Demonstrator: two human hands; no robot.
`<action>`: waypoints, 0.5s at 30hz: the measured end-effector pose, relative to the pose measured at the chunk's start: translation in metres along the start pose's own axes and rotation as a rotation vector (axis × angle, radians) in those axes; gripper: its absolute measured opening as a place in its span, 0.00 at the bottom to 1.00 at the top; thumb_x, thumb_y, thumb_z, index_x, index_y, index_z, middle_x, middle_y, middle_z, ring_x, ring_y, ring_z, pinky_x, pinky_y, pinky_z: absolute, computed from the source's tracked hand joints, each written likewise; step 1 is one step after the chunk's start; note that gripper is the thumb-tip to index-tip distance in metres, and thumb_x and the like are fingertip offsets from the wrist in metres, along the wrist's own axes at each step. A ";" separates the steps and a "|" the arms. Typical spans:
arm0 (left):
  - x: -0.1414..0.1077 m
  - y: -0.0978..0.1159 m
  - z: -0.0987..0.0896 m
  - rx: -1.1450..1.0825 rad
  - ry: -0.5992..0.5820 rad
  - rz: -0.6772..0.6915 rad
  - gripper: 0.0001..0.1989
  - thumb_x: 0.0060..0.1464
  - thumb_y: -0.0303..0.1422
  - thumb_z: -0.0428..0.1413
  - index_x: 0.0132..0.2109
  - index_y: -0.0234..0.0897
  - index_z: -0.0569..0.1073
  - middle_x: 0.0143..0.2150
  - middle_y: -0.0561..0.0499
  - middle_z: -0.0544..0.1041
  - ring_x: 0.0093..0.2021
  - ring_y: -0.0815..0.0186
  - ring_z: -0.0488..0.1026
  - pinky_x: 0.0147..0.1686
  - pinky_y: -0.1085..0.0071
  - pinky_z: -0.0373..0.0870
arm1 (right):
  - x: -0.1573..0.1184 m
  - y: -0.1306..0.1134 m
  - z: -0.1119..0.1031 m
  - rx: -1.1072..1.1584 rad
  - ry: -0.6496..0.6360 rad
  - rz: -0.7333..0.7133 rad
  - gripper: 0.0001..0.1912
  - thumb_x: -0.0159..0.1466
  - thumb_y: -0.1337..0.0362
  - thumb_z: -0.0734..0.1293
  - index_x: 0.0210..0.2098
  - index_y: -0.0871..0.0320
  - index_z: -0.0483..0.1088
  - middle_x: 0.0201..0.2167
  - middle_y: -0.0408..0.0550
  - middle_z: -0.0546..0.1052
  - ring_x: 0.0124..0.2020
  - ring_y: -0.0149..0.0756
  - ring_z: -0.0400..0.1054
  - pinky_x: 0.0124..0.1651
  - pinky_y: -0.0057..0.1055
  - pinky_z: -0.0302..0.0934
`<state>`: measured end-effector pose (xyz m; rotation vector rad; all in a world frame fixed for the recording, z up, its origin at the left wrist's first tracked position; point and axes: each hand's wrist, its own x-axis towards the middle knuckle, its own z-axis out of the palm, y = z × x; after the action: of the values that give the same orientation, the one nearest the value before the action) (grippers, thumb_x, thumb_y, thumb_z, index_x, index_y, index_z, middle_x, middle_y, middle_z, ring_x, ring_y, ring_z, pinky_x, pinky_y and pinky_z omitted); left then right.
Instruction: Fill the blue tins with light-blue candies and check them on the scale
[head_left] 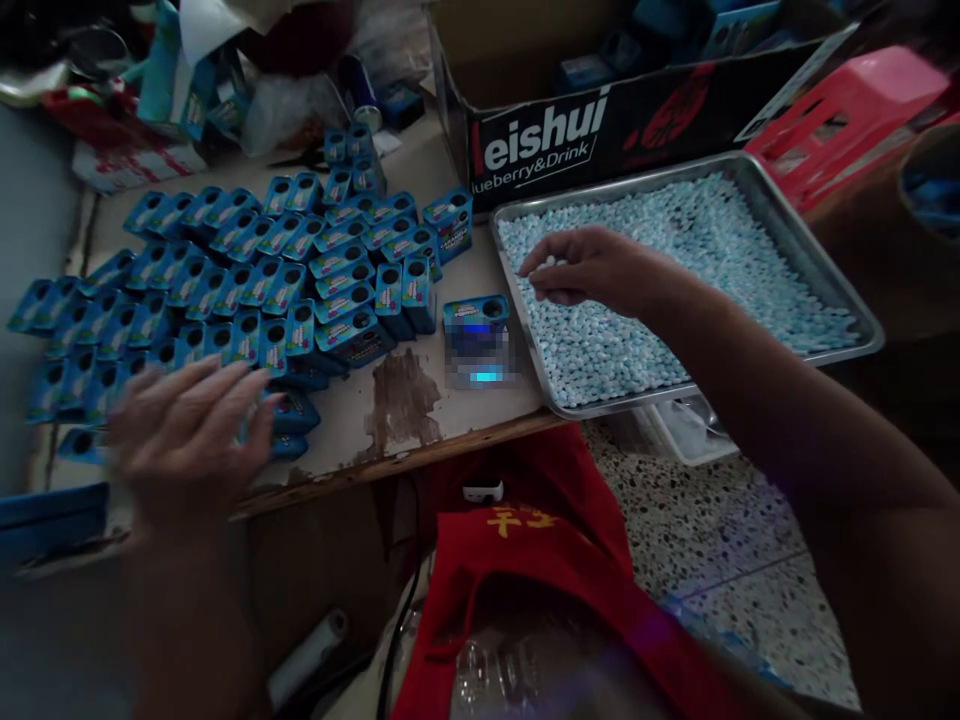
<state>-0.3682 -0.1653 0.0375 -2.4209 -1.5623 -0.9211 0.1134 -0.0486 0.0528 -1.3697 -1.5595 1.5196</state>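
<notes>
At the left, my left hand (195, 430) hovers over or touches the near end of a crowd of small blue boxes (247, 285); slight blur makes contact unclear. Its fingers are loosely stretched, and I see nothing held in them. The boxes stand packed in rows, each with a dark round hole in its top. My right hand (592, 265) is above the left part of a metal tray (817, 235) filled with small white and pale-blue candies (622, 350). Its fingers are closed round a few candies. Between the hands, one blue box (476, 312) stands alone, its front pixelated.
Behind the tray is a large black carton (547, 150) with blue boxes inside. A red plastic stool (862, 110) is at the far right. Bags, a can (360, 90) and other clutter fill the back left. The worn wooden table edge (405, 460) runs before me.
</notes>
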 end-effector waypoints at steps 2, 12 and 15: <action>0.013 0.015 0.035 0.091 0.046 0.228 0.18 0.64 0.33 0.73 0.59 0.52 0.85 0.59 0.52 0.89 0.61 0.46 0.86 0.71 0.39 0.78 | 0.011 -0.011 0.006 -0.252 -0.055 -0.114 0.05 0.67 0.66 0.81 0.40 0.54 0.83 0.27 0.40 0.78 0.30 0.32 0.69 0.36 0.30 0.64; 0.019 0.037 0.087 -0.017 -0.078 0.230 0.12 0.74 0.32 0.65 0.60 0.47 0.85 0.64 0.45 0.87 0.59 0.48 0.87 0.64 0.49 0.84 | 0.028 -0.034 0.034 -0.916 -0.142 -0.346 0.04 0.69 0.63 0.78 0.36 0.50 0.86 0.33 0.43 0.82 0.43 0.43 0.79 0.52 0.40 0.68; 0.013 0.031 0.086 -0.038 -0.075 0.219 0.14 0.74 0.32 0.66 0.62 0.48 0.84 0.65 0.45 0.86 0.61 0.48 0.87 0.64 0.50 0.84 | 0.026 -0.036 0.037 -0.990 -0.149 -0.353 0.03 0.68 0.66 0.79 0.41 0.50 0.88 0.34 0.43 0.82 0.42 0.43 0.78 0.50 0.39 0.68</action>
<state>-0.3010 -0.1339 -0.0181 -2.6152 -1.2779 -0.8358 0.0616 -0.0325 0.0729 -1.3206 -2.6578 0.6171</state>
